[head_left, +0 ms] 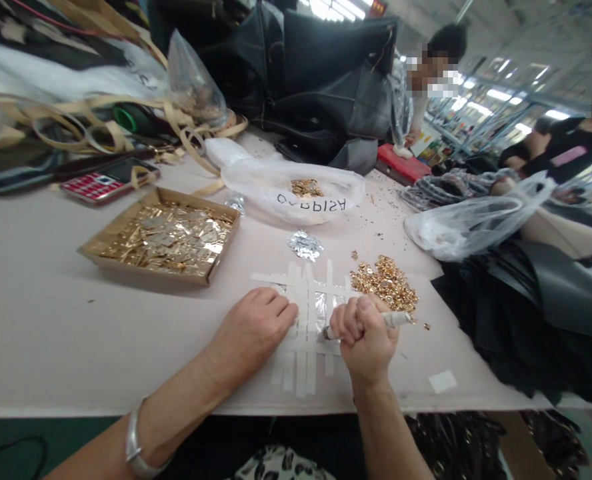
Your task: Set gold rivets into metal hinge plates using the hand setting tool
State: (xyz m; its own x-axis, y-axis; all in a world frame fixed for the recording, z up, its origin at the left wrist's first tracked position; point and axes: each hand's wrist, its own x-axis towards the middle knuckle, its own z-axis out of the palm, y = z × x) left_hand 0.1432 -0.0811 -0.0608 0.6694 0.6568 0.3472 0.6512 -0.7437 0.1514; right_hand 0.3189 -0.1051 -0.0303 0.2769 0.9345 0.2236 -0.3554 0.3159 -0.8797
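My right hand (363,337) is closed in a fist around a thin white-handled tool (395,319), its tip pointing left onto a shiny patch framed by crossed strips of white tape (303,333) stuck to the table. My left hand (256,327) rests curled, knuckles down, on the left side of the taped patch and holds nothing I can see. A pile of small gold metal pieces (385,282) lies just beyond my right hand. A small crumpled foil heap (305,245) sits behind the tape.
A cardboard tray (99,248) of gold plates stands at the left. Behind are a white plastic bag (296,190) holding gold bits, a red calculator (93,186), tan straps and black bags. A clear bag (469,223) and black material lie at right. Two other people sit at the far right.
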